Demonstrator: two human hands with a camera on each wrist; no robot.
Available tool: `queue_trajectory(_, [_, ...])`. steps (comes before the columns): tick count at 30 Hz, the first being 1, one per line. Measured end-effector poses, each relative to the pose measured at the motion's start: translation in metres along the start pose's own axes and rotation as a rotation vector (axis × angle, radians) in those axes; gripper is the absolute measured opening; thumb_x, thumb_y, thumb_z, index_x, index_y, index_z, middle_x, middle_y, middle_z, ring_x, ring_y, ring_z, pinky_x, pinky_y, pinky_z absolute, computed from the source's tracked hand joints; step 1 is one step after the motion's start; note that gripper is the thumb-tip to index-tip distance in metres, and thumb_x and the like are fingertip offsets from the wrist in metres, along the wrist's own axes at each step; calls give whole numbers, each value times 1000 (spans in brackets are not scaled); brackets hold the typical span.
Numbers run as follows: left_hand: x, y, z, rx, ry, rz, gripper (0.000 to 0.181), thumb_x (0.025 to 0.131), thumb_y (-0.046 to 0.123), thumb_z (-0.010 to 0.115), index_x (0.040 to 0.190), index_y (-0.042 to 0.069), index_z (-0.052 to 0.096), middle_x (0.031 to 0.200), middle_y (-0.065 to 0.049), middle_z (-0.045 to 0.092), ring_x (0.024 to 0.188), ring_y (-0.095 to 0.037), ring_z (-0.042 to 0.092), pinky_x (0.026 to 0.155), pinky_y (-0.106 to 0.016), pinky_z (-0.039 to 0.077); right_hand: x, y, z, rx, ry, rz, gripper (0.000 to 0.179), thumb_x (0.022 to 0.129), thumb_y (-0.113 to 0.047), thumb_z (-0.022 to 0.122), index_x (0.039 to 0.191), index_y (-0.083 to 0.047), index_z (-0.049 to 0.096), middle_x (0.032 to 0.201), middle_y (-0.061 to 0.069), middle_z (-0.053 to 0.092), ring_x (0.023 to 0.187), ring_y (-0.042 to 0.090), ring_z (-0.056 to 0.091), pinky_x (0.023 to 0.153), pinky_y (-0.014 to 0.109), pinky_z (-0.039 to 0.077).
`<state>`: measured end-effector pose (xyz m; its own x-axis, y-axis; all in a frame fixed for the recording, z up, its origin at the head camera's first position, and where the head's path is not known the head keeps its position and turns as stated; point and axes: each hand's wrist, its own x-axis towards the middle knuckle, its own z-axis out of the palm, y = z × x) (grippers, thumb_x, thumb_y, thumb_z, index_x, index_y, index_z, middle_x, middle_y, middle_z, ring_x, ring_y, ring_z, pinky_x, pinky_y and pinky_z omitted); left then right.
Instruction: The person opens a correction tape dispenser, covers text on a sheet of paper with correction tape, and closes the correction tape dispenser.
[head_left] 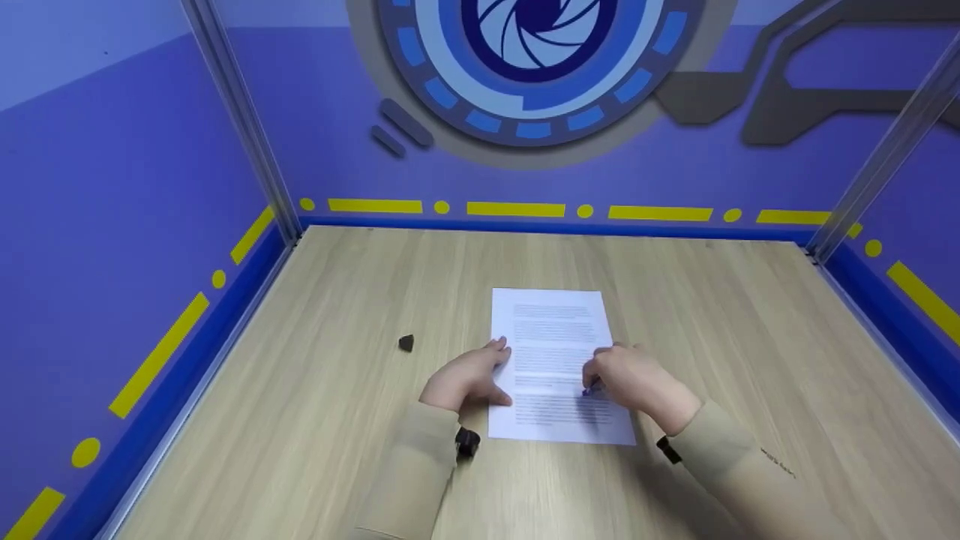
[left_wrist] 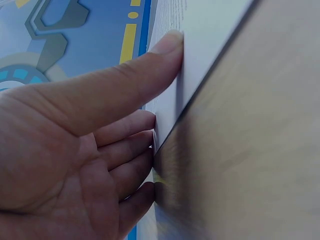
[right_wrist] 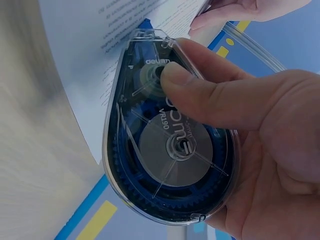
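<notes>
A printed sheet of paper (head_left: 551, 360) lies flat on the wooden table. My left hand (head_left: 469, 377) rests at the sheet's left edge, thumb on the paper and fingers extended along the edge. Over the lower right part of the sheet, my right hand (head_left: 634, 379) grips a clear and blue correction tape dispenser (right_wrist: 160, 162), thumb across its upper face. The dispenser's blue tip (right_wrist: 145, 24) points down at the printed lines. From the head view, most of the dispenser is hidden by the right hand.
A small dark piece (head_left: 406, 343), its kind unclear, lies on the table (head_left: 360, 285) left of the sheet. Blue-purple panels (head_left: 525, 184) with yellow markings border the table at the back and sides. Metal posts (head_left: 240, 112) stand at the back corners.
</notes>
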<state>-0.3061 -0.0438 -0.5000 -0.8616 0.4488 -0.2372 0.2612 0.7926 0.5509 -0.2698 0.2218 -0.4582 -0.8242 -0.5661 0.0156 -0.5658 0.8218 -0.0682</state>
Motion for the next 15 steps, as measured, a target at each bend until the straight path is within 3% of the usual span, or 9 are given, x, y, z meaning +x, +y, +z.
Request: queue_trajectory(15, [1, -1, -1, -31, -8, 15, 95, 79, 15, 89, 157, 0, 38, 171, -12, 24, 160, -26, 22, 131, -39, 24, -4, 2, 0, -36, 0, 27, 20, 86, 4, 71, 88, -13, 82, 89, 7, 75, 82, 34, 66, 71, 50, 55])
